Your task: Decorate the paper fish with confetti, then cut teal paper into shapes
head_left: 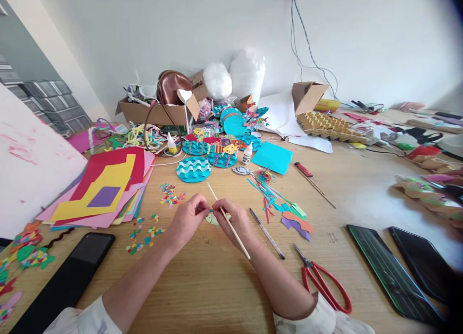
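Note:
My left hand [190, 217] is closed in a pinch, its fingertips meeting those of my right hand [233, 219]. Whatever lies between the fingertips is too small to make out. A thin pale wooden stick [239, 241] runs slantwise through my right hand, held between its fingers. Just beneath both hands is a pale green paper fish [212, 220], partly covered by them. Left of my hands lie small coloured paper bits [173, 199] and round paper dots [146, 233]. A pen [266, 233] rests to the right of my right hand.
Red-handled scissors [323, 281] and phones [390, 271] lie at the right. Coloured sheets [97, 189] are stacked left, near a black phone [72, 276]. Two glue bottles [247, 154] stand behind, beside a blue wavy disc [193, 169] and paper strips [267, 194]. A cardboard box [144, 113] stands at the back.

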`<state>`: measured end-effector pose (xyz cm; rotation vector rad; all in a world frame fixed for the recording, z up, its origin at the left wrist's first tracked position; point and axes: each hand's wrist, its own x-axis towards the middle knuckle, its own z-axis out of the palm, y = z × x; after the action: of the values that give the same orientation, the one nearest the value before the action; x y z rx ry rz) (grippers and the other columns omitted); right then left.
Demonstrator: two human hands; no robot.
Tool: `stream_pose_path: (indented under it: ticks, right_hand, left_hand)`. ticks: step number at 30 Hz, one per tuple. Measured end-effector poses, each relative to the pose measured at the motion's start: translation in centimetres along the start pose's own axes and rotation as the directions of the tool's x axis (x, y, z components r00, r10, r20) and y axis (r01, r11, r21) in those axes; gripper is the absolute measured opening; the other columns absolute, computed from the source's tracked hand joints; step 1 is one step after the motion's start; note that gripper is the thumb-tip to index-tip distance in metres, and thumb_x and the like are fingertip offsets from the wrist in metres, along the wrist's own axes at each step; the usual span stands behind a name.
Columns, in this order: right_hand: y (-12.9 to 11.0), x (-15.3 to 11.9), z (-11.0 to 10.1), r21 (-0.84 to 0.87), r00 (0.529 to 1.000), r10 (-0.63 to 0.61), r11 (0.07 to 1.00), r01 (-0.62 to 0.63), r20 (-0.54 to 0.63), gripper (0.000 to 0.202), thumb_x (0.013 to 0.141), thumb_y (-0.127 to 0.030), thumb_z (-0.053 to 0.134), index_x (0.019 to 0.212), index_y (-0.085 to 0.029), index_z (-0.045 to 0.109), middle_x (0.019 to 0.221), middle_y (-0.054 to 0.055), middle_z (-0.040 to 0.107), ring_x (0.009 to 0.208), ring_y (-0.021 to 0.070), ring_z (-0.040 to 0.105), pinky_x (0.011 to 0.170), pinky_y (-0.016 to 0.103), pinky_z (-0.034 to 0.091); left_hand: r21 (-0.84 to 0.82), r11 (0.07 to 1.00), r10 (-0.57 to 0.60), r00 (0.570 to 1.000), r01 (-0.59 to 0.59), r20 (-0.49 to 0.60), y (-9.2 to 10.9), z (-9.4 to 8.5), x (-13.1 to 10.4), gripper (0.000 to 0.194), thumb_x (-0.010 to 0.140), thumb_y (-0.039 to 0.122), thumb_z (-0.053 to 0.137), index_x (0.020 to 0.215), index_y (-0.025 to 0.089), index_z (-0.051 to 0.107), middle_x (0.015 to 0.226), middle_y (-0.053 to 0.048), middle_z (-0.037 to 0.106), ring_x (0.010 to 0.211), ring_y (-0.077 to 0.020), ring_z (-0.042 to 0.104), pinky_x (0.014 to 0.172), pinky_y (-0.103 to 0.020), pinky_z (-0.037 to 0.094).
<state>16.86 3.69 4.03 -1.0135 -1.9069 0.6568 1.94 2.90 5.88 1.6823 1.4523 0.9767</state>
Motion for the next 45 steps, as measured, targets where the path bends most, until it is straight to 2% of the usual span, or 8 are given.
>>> stream_pose_path:
  ticks: [14,17,20,26,31,45]
  right_hand:
    - [0.0,0.1,0.0,-0.058,0.998,0.065,0.996,-0.063,0.02,0.01,0.076,-0.013,0.047,0.074,-0.02,0.054,0.065,-0.001,0.057,0.06,0.0116,0.052,0.058,0.019,0.038]
    - [0.2,0.3,-0.3,-0.081,0.995,0.091,0.993,-0.089,0.032,0.009,0.077,-0.013,0.047,0.075,-0.019,0.054,0.066,-0.001,0.057,0.06,0.0117,0.053,0.058,0.019,0.038]
    - [0.4,0.5,-0.9,-0.167,0.99,0.119,0.98,-0.105,0.074,0.008,0.078,-0.013,0.047,0.078,-0.019,0.054,0.067,-0.001,0.059,0.06,0.0117,0.053,0.057,0.019,0.037]
    - [1.1,0.6,-1.4,-0.235,0.971,0.094,0.971,-0.04,0.222,0.011,0.075,-0.009,0.051,0.074,-0.019,0.054,0.068,0.0,0.059,0.061,0.0114,0.052,0.058,0.019,0.036]
    - [1.9,0.4,-0.8,-0.265,0.946,0.084,0.964,0.002,0.312,0.014,0.075,-0.005,0.05,0.073,-0.019,0.054,0.067,-0.001,0.058,0.062,0.0111,0.052,0.058,0.018,0.034]
    - [1.8,0.1,-0.1,-0.385,0.914,0.11,0.921,0.053,0.391,0.016,0.083,-0.007,0.043,0.082,-0.018,0.056,0.071,0.001,0.055,0.067,0.0122,0.049,0.059,0.02,0.032]
  left_hand:
    - [0.025,0.999,0.029,1.0,-0.029,-0.001,-0.5,0.7,0.5,0.006,0.071,0.018,0.053,0.067,0.019,0.05,0.057,0.006,0.053,0.055,-0.0111,0.053,0.052,-0.02,0.04]
    - [0.129,0.984,0.122,0.992,-0.122,0.007,-1.0,0.5,0.3,0.003,0.075,0.016,0.05,0.073,0.019,0.052,0.063,0.003,0.058,0.059,-0.0117,0.058,0.055,-0.021,0.045]
    - [0.279,0.936,0.215,0.976,-0.213,0.021,-1.9,0.2,-0.3,0.011,0.078,0.011,0.046,0.077,0.017,0.055,0.068,0.0,0.062,0.064,-0.014,0.06,0.061,-0.025,0.047]
    - [0.363,0.864,0.315,0.937,-0.349,0.151,-4.2,0.6,-2.2,0.029,0.076,-0.002,0.042,0.087,0.018,0.061,0.085,-0.005,0.065,0.087,-0.0188,0.058,0.08,-0.034,0.047]
    - [0.463,0.758,0.382,0.888,-0.459,0.255,-4.6,1.0,-2.7,0.027,0.081,0.004,0.043,0.098,0.017,0.059,0.094,-0.007,0.064,0.091,-0.0186,0.056,0.083,-0.034,0.047]
    - [0.542,0.692,0.373,0.879,-0.476,0.296,-4.7,1.1,-3.0,0.028,0.085,0.004,0.037,0.103,0.015,0.057,0.098,-0.007,0.062,0.093,-0.0179,0.056,0.085,-0.034,0.047]
